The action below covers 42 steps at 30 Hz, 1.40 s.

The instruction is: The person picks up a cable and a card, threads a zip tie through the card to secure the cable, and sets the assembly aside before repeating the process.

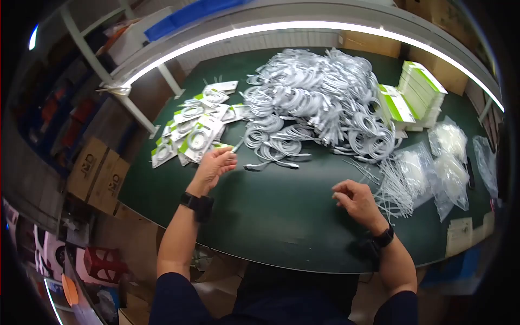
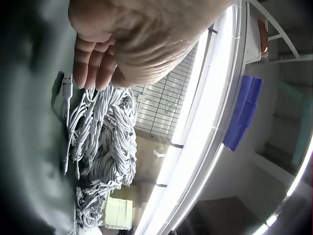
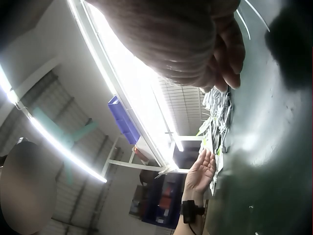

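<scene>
My left hand (image 1: 215, 168) is at the front edge of the packaged cables (image 1: 197, 139), its fingers loosely bent. A white cable end (image 1: 238, 145) lies by its fingertips; the left wrist view shows a USB plug (image 2: 67, 87) just beside the fingers, and no grip on it is visible. In the right wrist view the left hand (image 3: 200, 174) has its fingers extended. My right hand (image 1: 357, 203) hovers or rests near the table, left of the loose white ties (image 1: 395, 192), fingers loosely curled with nothing visible in them. Coiled white cables (image 1: 319, 97) form a large heap behind both hands.
Green-and-white boxes (image 1: 420, 95) stand at the back right. Clear plastic bags (image 1: 449, 162) with white contents lie at the right. The dark green table (image 1: 271, 216) runs beneath a bright lamp bar (image 1: 325, 25). Cardboard boxes (image 1: 95, 173) stand on the floor at left.
</scene>
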{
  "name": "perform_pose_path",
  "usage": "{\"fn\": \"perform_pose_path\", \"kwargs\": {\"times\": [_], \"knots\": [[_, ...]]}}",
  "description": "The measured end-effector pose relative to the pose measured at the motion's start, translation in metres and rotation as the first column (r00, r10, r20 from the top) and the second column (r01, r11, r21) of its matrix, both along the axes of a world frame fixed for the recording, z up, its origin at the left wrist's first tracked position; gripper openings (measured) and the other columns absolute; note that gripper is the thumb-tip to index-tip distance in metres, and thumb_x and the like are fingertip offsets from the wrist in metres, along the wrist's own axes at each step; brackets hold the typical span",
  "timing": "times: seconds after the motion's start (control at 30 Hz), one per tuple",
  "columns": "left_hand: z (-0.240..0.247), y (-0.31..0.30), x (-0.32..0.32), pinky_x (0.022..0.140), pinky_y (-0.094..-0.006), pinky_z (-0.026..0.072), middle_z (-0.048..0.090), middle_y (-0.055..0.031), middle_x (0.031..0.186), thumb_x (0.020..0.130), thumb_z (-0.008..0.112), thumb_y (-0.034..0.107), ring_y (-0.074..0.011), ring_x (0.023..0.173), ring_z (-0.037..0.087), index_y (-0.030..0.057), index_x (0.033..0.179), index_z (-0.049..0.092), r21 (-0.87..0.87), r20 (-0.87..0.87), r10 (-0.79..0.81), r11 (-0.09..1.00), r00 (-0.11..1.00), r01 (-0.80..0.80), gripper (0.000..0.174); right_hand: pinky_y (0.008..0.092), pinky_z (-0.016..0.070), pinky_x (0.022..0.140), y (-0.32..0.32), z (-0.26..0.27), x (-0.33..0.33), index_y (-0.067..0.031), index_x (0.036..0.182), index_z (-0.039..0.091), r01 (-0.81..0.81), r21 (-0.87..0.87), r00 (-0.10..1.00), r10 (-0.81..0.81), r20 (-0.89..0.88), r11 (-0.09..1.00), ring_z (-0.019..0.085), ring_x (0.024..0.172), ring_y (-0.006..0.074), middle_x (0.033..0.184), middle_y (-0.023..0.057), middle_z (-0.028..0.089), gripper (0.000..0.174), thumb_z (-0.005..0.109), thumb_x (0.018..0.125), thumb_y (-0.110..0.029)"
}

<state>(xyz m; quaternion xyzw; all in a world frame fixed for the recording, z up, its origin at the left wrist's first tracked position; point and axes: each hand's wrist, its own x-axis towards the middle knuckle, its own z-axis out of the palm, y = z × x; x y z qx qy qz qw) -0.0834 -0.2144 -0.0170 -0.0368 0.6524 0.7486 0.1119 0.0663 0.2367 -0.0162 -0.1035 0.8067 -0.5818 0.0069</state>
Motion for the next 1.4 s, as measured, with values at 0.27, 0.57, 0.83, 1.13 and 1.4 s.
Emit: {"fn": "perform_pose_path", "kwargs": {"times": [0.27, 0.57, 0.83, 1.13, 1.4], "knots": [[0.019, 0.092, 0.065, 0.082, -0.0278, 0.0593, 0.075, -0.008, 0.108, 0.104, 0.067, 0.01, -0.0155, 0.093, 0.072, -0.0006, 0.126, 0.067, -0.287, -0.18, -0.216, 0.945, 0.96, 0.159, 0.025, 0.0406, 0.0528, 0.096, 0.007, -0.01, -0.006, -0.0027, 0.125, 0.067, 0.107, 0.613, 0.884, 0.208, -0.419, 0.782, 0.063, 0.115, 0.0336, 0.121, 0.0156, 0.065, 0.038, 0.077, 0.092, -0.017], [0.043, 0.169, 0.101, 0.084, -0.0307, 0.0586, 0.077, -0.0092, 0.105, 0.095, 0.071, -0.001, -0.0173, 0.094, 0.074, 0.0006, 0.122, 0.071, -0.652, -0.218, -0.746, 0.591, 0.63, 0.474, 0.028, 0.04, 0.0468, 0.108, 0.038, -0.02, 0.007, -0.0025, 0.13, 0.061, 0.156, 0.839, 0.867, 0.334, -0.369, 0.521, 0.059, 0.121, 0.0331, 0.136, 0.0152, 0.057, 0.039, 0.069, 0.095, -0.019], [0.043, 0.201, 0.092, 0.085, -0.0338, 0.0593, 0.077, -0.0119, 0.105, 0.093, 0.074, 0.001, -0.0226, 0.095, 0.075, 0.0009, 0.122, 0.071, -0.692, -0.226, -0.868, 0.462, 0.442, 0.554, 0.029, 0.0419, 0.0509, 0.105, 0.107, 0.005, 0.022, -0.0019, 0.13, 0.062, 0.03, 0.802, 0.938, 0.261, -0.229, 0.597, 0.06, 0.121, 0.033, 0.132, 0.015, 0.061, 0.044, 0.075, 0.089, -0.012], [0.087, 0.271, 0.053, 0.083, -0.0333, 0.0594, 0.077, -0.0115, 0.104, 0.094, 0.075, 0.003, -0.0205, 0.093, 0.075, 0.0003, 0.121, 0.072, -0.729, -0.316, -0.872, 0.475, 0.374, 0.493, 0.028, 0.0442, 0.0462, 0.109, 0.089, -0.015, -0.03, 0.0064, 0.138, 0.057, 0.175, 0.861, 0.883, 0.31, -0.351, 0.478, 0.054, 0.133, 0.0345, 0.149, 0.0203, 0.056, 0.067, 0.071, 0.095, -0.044], [0.131, 0.369, -0.01, 0.081, -0.0286, 0.0596, 0.074, -0.0076, 0.101, 0.096, 0.074, 0.007, -0.012, 0.089, 0.07, -0.0049, 0.123, 0.069, -0.679, -0.358, -0.797, 0.58, 0.486, 0.45, 0.03, 0.0447, 0.043, 0.112, 0.122, -0.021, 0.0, 0.0086, 0.135, 0.058, 0.144, 0.856, 0.889, 0.315, -0.331, 0.496, 0.052, 0.137, 0.0342, 0.149, 0.0225, 0.056, 0.067, 0.068, 0.098, -0.046]]}}
